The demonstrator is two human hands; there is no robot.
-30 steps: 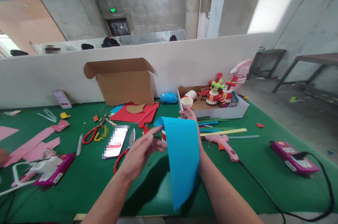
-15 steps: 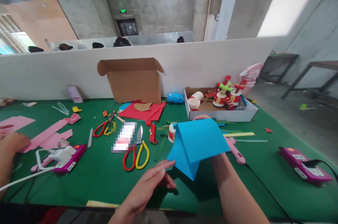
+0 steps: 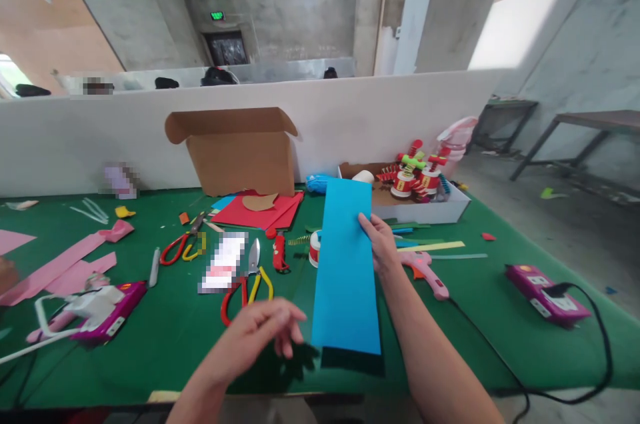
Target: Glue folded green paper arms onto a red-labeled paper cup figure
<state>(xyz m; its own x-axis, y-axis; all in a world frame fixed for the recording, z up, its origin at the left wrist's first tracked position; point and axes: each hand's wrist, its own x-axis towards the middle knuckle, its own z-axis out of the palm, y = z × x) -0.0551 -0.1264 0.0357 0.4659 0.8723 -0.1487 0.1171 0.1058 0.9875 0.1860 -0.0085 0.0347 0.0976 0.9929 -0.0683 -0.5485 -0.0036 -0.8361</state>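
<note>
My right hand (image 3: 383,244) pinches the right edge of a long blue paper strip (image 3: 345,271) and holds it up flat over the green table (image 3: 165,344). My left hand (image 3: 263,331) hovers low at the strip's lower left, fingers loosely curled, holding nothing. Just beyond my left hand lie red-and-yellow scissors (image 3: 247,284). A small roll with a red band (image 3: 314,248) peeks out at the strip's left edge.
A pink glue gun (image 3: 425,271) lies right of my right hand. A white tray (image 3: 425,211) holds paper-cup crafts. An open cardboard box (image 3: 235,151), red paper sheets (image 3: 260,214), more scissors (image 3: 183,247), purple devices (image 3: 543,291) and pink paper scraps (image 3: 60,267) are spread about.
The blue paper was bent and draped over my right hand; now it is held out straight and flat. My left hand dropped away from the paper toward the table's near edge.
</note>
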